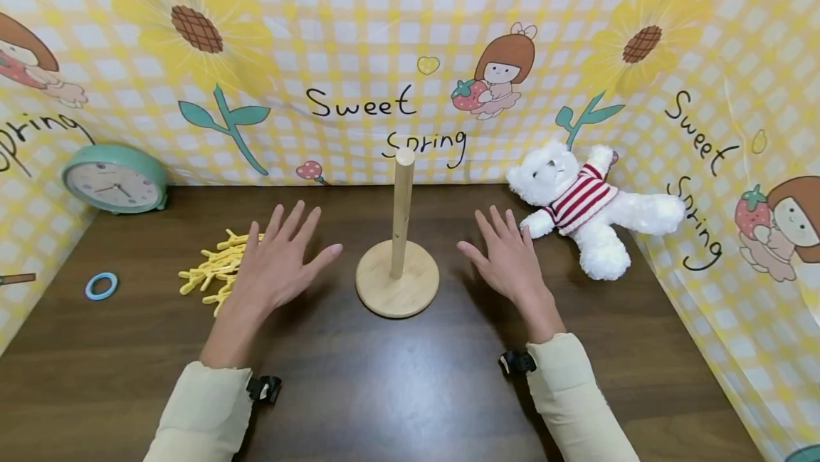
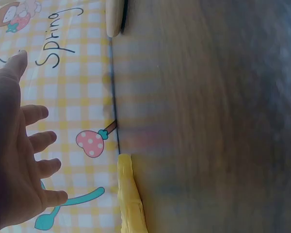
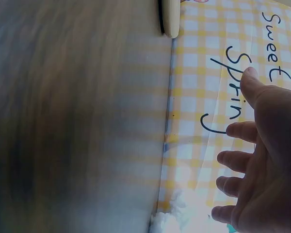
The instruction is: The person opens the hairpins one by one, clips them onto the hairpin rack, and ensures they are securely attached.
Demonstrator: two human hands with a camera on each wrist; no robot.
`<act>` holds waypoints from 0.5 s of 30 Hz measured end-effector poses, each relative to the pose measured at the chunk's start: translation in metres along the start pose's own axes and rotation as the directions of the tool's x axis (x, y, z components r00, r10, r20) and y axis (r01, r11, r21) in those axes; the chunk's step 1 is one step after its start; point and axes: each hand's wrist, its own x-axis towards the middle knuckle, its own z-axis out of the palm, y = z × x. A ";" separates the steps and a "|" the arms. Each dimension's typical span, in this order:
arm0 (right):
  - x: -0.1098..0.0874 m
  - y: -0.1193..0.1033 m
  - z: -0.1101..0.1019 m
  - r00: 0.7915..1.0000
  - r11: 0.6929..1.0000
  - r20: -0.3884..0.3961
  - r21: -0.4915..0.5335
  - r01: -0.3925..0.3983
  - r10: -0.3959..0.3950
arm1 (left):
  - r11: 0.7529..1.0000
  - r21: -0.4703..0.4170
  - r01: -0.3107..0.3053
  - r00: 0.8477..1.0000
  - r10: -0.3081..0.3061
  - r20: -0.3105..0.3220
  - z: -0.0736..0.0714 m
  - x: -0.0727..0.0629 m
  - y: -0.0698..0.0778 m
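Note:
Both hands are held palm down over the table with fingers spread, and neither holds anything. My left hand (image 1: 275,266) hovers beside the yellow branching plastic pieces (image 1: 214,270) and overlaps some of them in the head view. My right hand (image 1: 512,263) is over the table just left of a white teddy bear (image 1: 583,195) in a red-striped shirt, its fingertips near the bear's arm. Between the hands stands a wooden stand, a round base (image 1: 378,287) with an upright post (image 1: 401,213). Part of the yellow pile is hidden under the left hand.
A light blue ring (image 1: 101,286) lies at the left of the dark wooden table (image 1: 384,391). Behind it, a green round alarm clock (image 1: 115,179) stands in the back left corner. Yellow checkered cloth (image 1: 359,35) covers the back and side walls.

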 end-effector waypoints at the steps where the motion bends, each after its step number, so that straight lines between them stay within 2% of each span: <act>1: 0.000 -0.001 0.001 1.000 1.000 0.001 0.005 0.000 0.000 | 1.000 -0.006 0.002 1.000 -0.002 0.003 0.000 -0.001 -0.001; 10: 0.001 -0.003 0.009 0.999 0.992 -0.026 0.115 0.042 -0.039 | 1.000 -0.031 0.001 1.000 -0.001 0.012 -0.002 -0.004 -0.010; 15: 0.001 -0.004 0.012 0.996 0.967 -0.025 0.236 0.091 -0.088 | 0.999 -0.044 -0.010 1.000 0.011 0.024 -0.005 -0.006 -0.016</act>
